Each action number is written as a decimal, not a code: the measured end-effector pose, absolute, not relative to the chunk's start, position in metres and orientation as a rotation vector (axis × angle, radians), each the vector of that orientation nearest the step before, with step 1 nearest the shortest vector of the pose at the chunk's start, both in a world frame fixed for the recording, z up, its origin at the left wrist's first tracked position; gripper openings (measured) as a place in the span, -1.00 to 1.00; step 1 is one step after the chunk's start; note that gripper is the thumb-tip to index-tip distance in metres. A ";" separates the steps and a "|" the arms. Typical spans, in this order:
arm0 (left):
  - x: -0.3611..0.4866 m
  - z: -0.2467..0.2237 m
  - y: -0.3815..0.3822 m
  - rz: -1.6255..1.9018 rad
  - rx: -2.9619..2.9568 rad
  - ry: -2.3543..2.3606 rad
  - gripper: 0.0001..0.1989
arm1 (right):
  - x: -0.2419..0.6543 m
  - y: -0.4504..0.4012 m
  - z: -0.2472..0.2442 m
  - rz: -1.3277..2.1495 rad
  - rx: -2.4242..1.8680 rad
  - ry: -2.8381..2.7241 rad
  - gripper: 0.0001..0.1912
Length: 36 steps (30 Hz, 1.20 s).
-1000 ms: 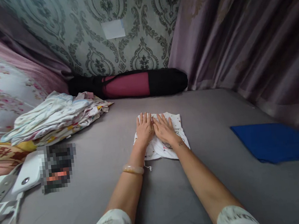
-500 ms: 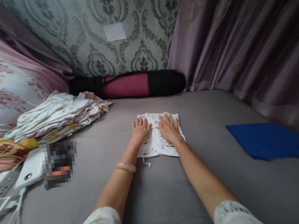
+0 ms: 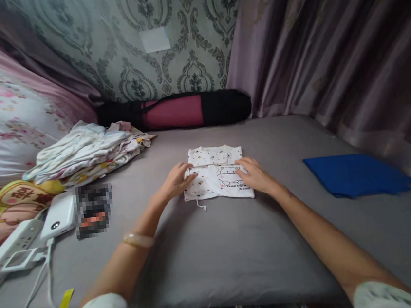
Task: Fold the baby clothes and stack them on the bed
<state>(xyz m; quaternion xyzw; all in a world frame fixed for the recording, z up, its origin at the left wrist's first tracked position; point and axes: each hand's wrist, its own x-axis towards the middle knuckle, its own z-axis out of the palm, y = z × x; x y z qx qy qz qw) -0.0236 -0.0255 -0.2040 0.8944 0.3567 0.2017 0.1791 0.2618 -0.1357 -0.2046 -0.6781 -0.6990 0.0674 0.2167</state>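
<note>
A small white baby garment (image 3: 214, 182) lies folded on the grey bed sheet. Its lower part has a cartoon animal outline and lettering, and a thin white tie hangs from the bottom left. The upper part is a folded-down flap with small dark dots. My left hand (image 3: 177, 180) rests at the garment's left edge, thumb and fingers apart, near the flap's lower line. At the right edge, my right hand (image 3: 257, 175) is placed likewise, fingertips on the cloth and thumb spread from them. Neither hand visibly grips the fabric.
Left stand a pile of patterned clothes (image 3: 91, 153), a yellow cushion (image 3: 26, 192), a white power bank (image 3: 59, 216), a power strip (image 3: 11, 243) with cables, and a blurred-out item. A blue folded cloth (image 3: 354, 175) lies right. A black-and-red long bag (image 3: 175, 112) lies along the wall.
Both hands have slid off the garment's top outward to its left and right edges and nearer me, uncovering the dotted flap and the animal print. The view has shifted slightly.
</note>
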 end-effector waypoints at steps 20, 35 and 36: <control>-0.053 -0.195 -0.084 -0.006 2.942 0.683 -0.69 | 0.256 -0.220 -0.208 -0.161 -1.885 -2.539 -0.65; -0.035 -0.193 -0.072 0.708 2.603 1.144 -0.84 | 0.266 -0.183 -0.213 -0.032 -1.619 -1.970 -0.78; -0.032 -0.191 -0.069 0.740 2.499 1.156 -0.83 | 0.266 -0.177 -0.213 -0.015 -1.604 -1.887 -0.79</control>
